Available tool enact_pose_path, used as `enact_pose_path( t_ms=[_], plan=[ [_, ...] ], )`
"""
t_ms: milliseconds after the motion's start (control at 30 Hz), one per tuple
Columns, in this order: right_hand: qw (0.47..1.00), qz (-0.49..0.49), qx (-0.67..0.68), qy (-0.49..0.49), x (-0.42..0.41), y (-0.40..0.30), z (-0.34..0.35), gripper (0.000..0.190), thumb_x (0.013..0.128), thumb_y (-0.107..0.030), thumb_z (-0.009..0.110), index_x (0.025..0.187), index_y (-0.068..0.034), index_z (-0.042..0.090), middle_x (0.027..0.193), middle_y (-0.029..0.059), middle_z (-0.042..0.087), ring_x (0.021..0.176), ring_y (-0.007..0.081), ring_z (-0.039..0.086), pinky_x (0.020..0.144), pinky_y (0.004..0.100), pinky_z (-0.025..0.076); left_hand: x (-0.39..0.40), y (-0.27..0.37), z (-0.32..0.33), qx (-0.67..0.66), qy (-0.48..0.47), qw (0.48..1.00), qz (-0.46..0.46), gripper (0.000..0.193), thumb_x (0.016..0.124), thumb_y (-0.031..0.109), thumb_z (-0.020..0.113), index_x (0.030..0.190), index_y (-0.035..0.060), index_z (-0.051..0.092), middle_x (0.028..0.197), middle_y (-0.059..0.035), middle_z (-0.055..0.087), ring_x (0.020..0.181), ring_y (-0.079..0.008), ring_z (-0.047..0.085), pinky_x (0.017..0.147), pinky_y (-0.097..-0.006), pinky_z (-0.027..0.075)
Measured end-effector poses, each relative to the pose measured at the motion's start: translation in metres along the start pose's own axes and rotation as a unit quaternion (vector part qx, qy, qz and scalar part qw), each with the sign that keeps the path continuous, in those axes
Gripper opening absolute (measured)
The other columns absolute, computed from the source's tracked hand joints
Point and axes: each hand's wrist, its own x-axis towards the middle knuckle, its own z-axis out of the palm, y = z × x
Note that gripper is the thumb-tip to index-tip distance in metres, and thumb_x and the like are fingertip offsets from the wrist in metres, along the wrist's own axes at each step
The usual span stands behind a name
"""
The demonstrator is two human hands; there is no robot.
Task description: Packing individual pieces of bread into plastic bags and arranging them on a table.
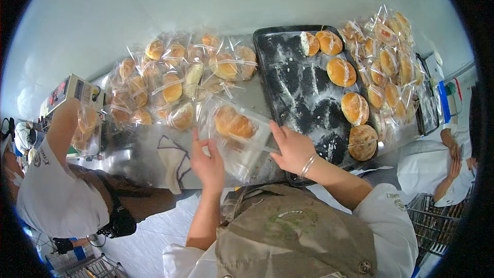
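Observation:
A golden bun (235, 122) lies inside a clear plastic bag (256, 116), which rests on a stack of flat clear bags (241, 166) on the metal table. At the bag's right edge, by its pale strip, is my right hand (295, 148), thumb and forefinger spread; whether it pinches the film is unclear. My left hand (208, 164) is at the bag's lower left edge, forefinger and thumb apart, with nothing visible between them. Right of the bag stands a black baking tray (283, 65), dusted white, with several buns (354, 109) along its right side.
Several bagged buns (171, 88) crowd the table's back left, and more bagged buns (388, 61) are piled beyond the tray. A cloth (171, 162) lies at the front edge. On the left, a co-worker's arm (63, 127) reaches by a machine (71, 92); another person (432, 166) is at right.

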Motion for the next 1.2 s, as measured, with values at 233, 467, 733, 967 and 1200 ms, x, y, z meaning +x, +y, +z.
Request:
enact_pose_path(
  t_ms=[233,467,733,967,1200],
  plan=[
    [0.988,-0.128,-0.085,0.015,0.006,-0.016,0.016,0.068,0.070,-0.016,0.060,0.128,0.002,0.030,0.089,0.0134,0.050,0.073,0.0284,0.057,0.060,0.0368,0.048,-0.008,0.015,0.003,-0.056,-0.065,0.986,0.143,0.006,0.079,0.005,0.055,0.078,0.0009,0.050,0.124,-0.0232,0.044,0.118,-0.0389,0.038,0.096,-0.0422,0.031],
    [0.997,0.047,0.032,-0.044,0.022,-0.020,0.017,0.074,0.069,-0.022,0.064,0.128,0.003,0.027,0.103,0.0187,0.051,0.082,0.0329,0.057,0.064,0.0399,0.048,-0.014,0.018,-0.002,-0.029,-0.028,0.994,0.102,0.006,0.080,0.005,0.054,0.080,0.0019,0.049,0.120,-0.0210,0.048,0.117,-0.0374,0.040,0.097,-0.0411,0.030],
    [0.998,0.003,-0.024,-0.055,0.026,-0.037,-0.041,0.080,0.066,-0.023,0.066,0.129,0.001,0.023,0.103,0.0191,0.047,0.086,0.0324,0.055,0.066,0.0387,0.049,0.063,-0.016,0.020,-0.092,0.100,0.990,0.044,0.014,0.084,0.014,0.055,0.082,0.0011,0.049,0.076,-0.0025,0.049,0.068,-0.0089,0.042,0.064,-0.0224,0.039],
    [0.916,0.271,0.253,0.152,0.058,0.144,-0.031,0.064,0.066,-0.025,0.060,0.118,0.002,0.037,0.092,0.0206,0.058,0.082,0.0328,0.058,0.073,0.0390,0.046,0.166,0.058,-0.016,-0.325,0.149,0.933,-0.050,0.007,0.081,0.006,0.054,0.077,0.0010,0.054,0.065,-0.0018,0.053,0.059,-0.0112,0.050,0.054,-0.0267,0.042],
    [0.856,0.355,0.301,0.227,0.141,0.271,0.034,0.092,0.064,-0.053,0.067,0.118,0.014,0.036,0.111,0.0307,0.050,0.106,0.0378,0.050,0.088,0.0366,0.040,0.017,-0.019,0.063,0.164,-0.263,0.948,0.069,0.022,0.068,0.022,0.067,0.084,0.0073,0.062,0.086,-0.0114,0.062,0.079,-0.0282,0.058,0.067,-0.0410,0.045]
  ],
)
